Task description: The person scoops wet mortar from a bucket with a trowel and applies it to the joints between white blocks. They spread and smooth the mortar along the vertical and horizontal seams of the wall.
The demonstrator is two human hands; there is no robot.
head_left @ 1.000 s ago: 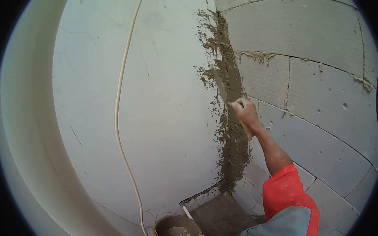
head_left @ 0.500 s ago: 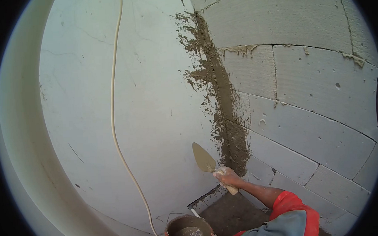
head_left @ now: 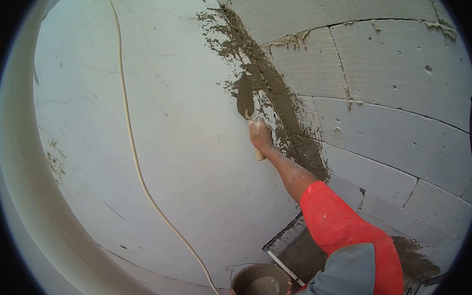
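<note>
My right hand [head_left: 260, 136] is closed around the wooden handle of a pointed trowel [head_left: 245, 99]. The blade points upward and lies against or very close to the white wall [head_left: 183, 123], at the left edge of a strip of wet grey mortar [head_left: 284, 101]. That strip runs down the corner where the smooth wall meets the pale block wall [head_left: 394, 74], with ragged smears on both sides. At the bottom, a bucket [head_left: 234, 280] holds wet mortar. My left hand is out of view.
A thin cream cable [head_left: 133, 146] hangs down the white wall toward the bucket. On the left stands a thick pale pipe [head_left: 25, 155]. A white stick or tube [head_left: 284, 266] leans beside the bucket, and a dark mortar-smeared surface [head_left: 305, 257] lies below the corner.
My right hand has moved up along the corner with the trowel, from below the smears to their left edge. The arm is stretched further out, and the camera view has shifted.
</note>
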